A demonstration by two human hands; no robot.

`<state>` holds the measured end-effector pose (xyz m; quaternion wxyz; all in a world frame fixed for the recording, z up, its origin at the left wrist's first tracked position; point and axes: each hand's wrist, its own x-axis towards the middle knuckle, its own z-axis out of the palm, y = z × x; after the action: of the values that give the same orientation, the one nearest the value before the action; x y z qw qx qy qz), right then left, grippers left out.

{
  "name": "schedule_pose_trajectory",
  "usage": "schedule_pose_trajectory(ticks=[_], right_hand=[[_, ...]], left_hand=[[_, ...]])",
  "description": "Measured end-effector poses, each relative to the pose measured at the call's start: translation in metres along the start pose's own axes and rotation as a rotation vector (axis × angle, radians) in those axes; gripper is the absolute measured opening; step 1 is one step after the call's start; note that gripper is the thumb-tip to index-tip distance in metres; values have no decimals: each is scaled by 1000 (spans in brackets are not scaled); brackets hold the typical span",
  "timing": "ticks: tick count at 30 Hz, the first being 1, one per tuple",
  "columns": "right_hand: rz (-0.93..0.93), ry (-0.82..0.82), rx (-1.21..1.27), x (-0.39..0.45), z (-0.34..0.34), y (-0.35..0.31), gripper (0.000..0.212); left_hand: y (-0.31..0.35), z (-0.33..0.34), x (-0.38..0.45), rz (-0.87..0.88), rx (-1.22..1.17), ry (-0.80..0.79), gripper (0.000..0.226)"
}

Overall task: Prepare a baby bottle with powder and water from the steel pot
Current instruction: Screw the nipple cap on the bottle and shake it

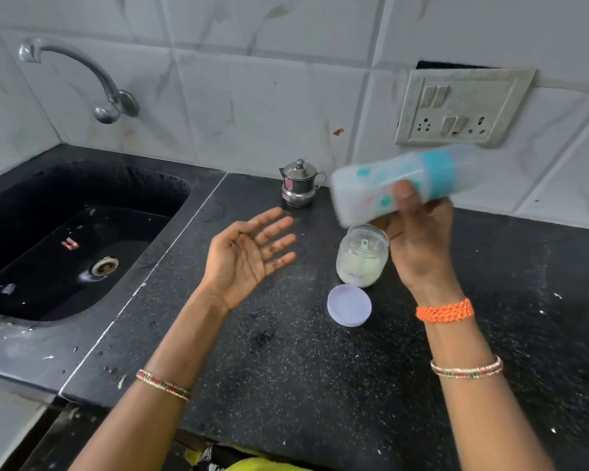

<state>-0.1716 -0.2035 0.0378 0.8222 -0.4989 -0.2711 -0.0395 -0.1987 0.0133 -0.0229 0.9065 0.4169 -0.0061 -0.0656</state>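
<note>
Desk (320, 368): black speckled stone, wet in spots, running from the sink at 9 o'clock to the tiled wall at 12 o'clock.
Sink (21, 300): black basin set in the desk at 9 o'clock, with a steel tap (82, 73) on the wall above it.
Socket plate (463, 107): grey switch-and-socket panel on the wall at 1 o'clock.
Right hand (419, 243): raised above the desk at 2 o'clock, fingers and thumb wrapped round the baby bottle; an orange thread band sits on the wrist.
Left hand (249, 253): at centre, palm up, fingers straight and spread, holding nothing.
Baby bottle (398, 181): blurred, lying nearly sideways in the right hand, blue collar towards 2 o'clock, base towards 9 o'clock.
Powder jar (361, 256): clear, uncapped, part-filled with pale powder and a scoop, standing just below the bottle.
Steel pot (300, 185): small, lidded, at 12 o'clock near the wall.
Jar lid (349, 304): pale, round, flat on the desk at 6 o'clock of the jar.
</note>
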Motion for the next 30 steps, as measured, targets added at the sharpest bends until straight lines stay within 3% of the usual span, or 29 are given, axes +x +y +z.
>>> schedule_pose_trajectory(ticks=[3,4,7,11,12,15,16,19,20,23,24,27,30], right_hand=[[277,-277,-337,-8,9,11,48],[299,-263,-378,-9,10,18,50],[245,91,-173,-3,8,32,45],[338,88,-274,-4,13,40,91],[296,173,-234,-3,13,42,93],[104,509,-71,4,10,43,70],[99,505,-79,5,9,44,69],[183,201,-225,1,14,39,81],[155,240,-194,2,16,40,80],[15,566,-50,9,15,45,73],[10,554,-77,11,15,46,75],[103,295,-275,14,17,41,84],[41,571,-53,24,13,38,72]], left_hand=[[-2,4,6,-35,-13,17,40],[-3,6,9,-35,-17,19,40],[-6,8,11,-22,-22,6,42],[-10,8,11,-75,-9,24,41],[-10,8,11,-78,-9,26,40],[-10,5,10,-56,9,19,40],[-11,6,10,-58,11,10,41],[-13,9,10,-85,26,18,39],[-12,10,11,-94,36,29,37],[-11,9,12,-142,67,25,37],[-11,9,11,-180,64,8,39],[-11,11,9,-295,65,-15,46],[-11,7,10,-304,36,17,51]])
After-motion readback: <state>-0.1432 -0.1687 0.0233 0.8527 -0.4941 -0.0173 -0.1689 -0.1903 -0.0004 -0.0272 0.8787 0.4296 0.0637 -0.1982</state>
